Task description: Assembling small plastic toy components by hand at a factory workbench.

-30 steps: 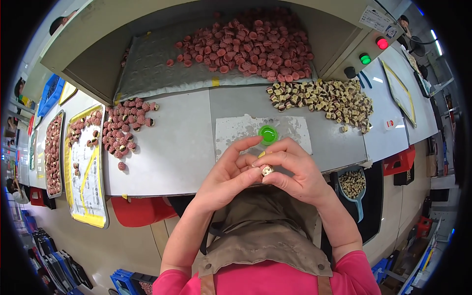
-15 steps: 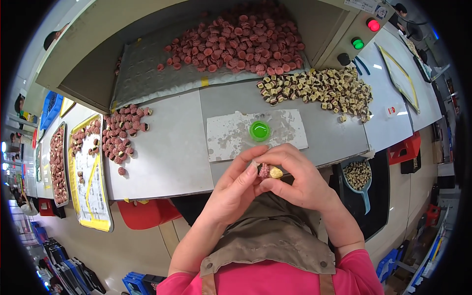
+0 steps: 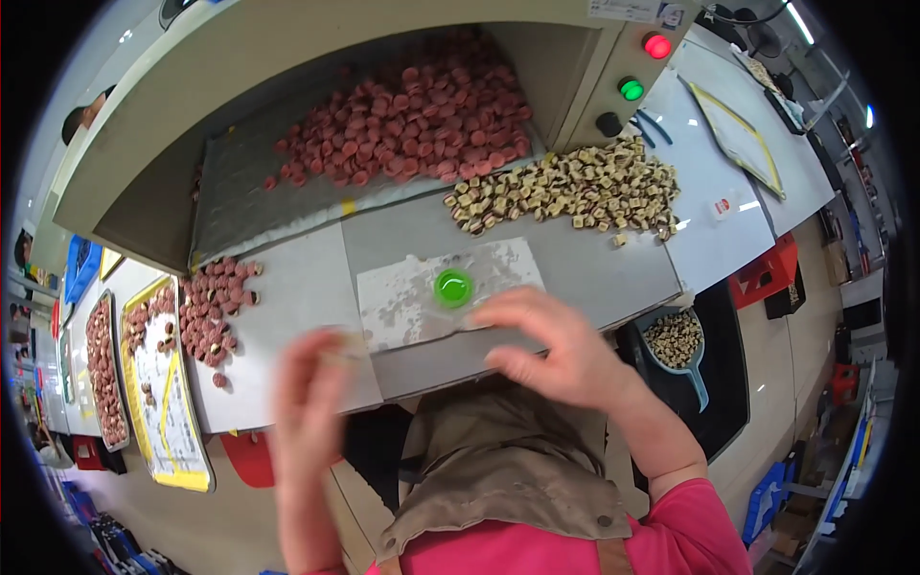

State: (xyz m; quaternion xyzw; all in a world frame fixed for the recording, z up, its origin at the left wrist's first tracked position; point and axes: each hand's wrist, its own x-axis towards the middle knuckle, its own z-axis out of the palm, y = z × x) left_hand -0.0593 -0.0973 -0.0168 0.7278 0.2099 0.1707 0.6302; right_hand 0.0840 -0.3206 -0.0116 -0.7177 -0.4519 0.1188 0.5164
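My left hand (image 3: pixel 311 402) is smeared by motion over the left part of the table's front edge. A pale patch shows at its fingertips, too blurred to make out. My right hand (image 3: pixel 561 355) hovers at the front edge, fingers apart, with nothing seen in it. Just beyond its fingertips, a small round green dish (image 3: pixel 453 287) stands on a wet-spotted white board (image 3: pixel 398 302). Left of the board lies a cluster of raspberry-like pink pieces (image 3: pixel 206 311), some showing cream and brown parts. Small cream-and-brown cubes (image 3: pixel 585 187) are heaped at the back right.
A large pile of pink-red cups (image 3: pixel 412 120) fills the hooded opening at the back. Yellow-edged (image 3: pixel 196 470) and metal (image 3: pixel 117 441) trays with pieces stand at the left. A blue-grey scoop (image 3: pixel 698 383) of cubes sits below the table's right edge. Blue-handled pliers (image 3: pixel 655 126) lie beside the hood.
My hands have parted. The left has swung away to the left, and the right has let go of the pink piece with its cream part. The view has shifted rightward.
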